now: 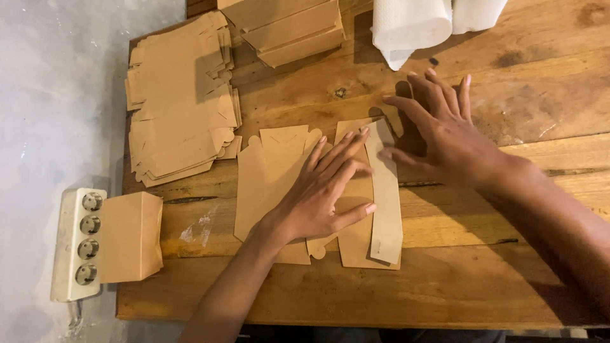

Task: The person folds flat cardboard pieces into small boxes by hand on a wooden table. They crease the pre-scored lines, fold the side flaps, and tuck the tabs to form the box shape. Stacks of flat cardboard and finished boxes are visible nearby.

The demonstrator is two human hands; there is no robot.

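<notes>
A flat brown cardboard box blank (270,178) lies on the wooden table (445,279) in front of me. My left hand (324,190) presses flat on its middle with fingers spread. A long side flap (386,203) of the blank is folded up along the right edge. My right hand (438,127) hovers open just right of that flap, its thumb touching the flap's upper part. Neither hand grips anything.
A stack of unfolded brown blanks (181,101) lies at the table's left back. Folded brown boxes (286,28) sit at the back, white paper rolls (419,22) beside them. One assembled box (130,236) stands at the left edge by a white power strip (79,244).
</notes>
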